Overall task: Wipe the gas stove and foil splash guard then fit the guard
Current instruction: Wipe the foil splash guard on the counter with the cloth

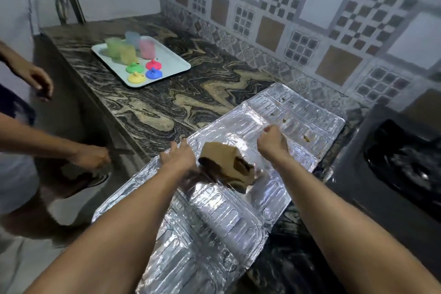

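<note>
Foil splash guard (238, 174) lies unfolded on the marbled surface (167, 102) beside the black gas stove (393, 162), left hand (179, 157) resting on it with fingers apart, right hand (272, 141) curled above it, its grip impossible to tell.

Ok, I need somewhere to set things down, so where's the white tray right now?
In the head view, the white tray sits far left on the marbled countertop, beyond the foil splash guard, carrying coloured cups and lids.
</note>
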Motion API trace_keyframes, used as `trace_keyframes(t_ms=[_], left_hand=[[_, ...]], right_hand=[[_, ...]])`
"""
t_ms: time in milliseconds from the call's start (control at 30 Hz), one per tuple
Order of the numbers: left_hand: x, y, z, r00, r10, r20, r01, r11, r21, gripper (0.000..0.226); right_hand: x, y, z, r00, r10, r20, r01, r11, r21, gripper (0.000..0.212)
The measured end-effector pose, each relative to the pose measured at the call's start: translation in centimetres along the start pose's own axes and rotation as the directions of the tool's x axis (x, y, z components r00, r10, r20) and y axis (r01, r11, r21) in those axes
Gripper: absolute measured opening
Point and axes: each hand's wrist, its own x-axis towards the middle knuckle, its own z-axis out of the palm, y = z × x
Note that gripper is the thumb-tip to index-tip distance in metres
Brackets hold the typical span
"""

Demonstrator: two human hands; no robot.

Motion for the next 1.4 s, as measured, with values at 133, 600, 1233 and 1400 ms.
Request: trace_keyframes(t_ms=[133,600,1233,1400], left_hand=[[0.7,-0.3,0.6,1.0,0.017,-0.006,-0.017,0.999,0.029,0.124],[1.1,-1.4,1.0,0.997,0.082,-0.008,-0.081,0.994,0.073,0.124],[0.5,-0.5,0.5,0.992,0.1,0.077,-0.111,0.981,0.162,0.122],[-1.0,-0.6,-0.7,0.99,0.037,0.137,-0.069,0.97,0.233,0.109]], right_hand=[[-3.8,1.2,1.4,0.927,-0.372,0.044,0.374,0.911,-0.175,0.042],[2.2,6.6,5.0,0.978,-0.15,0.145,0.206,0.805,-0.557,0.056],[0.7,7.6,3.3,0.962,0.268,-0.049,-0.261,0.856,-0.447,0.069],[0.2,8.0,1.6,0.949,0.262,0.176,-0.124,0.823,-0.554,0.071]])
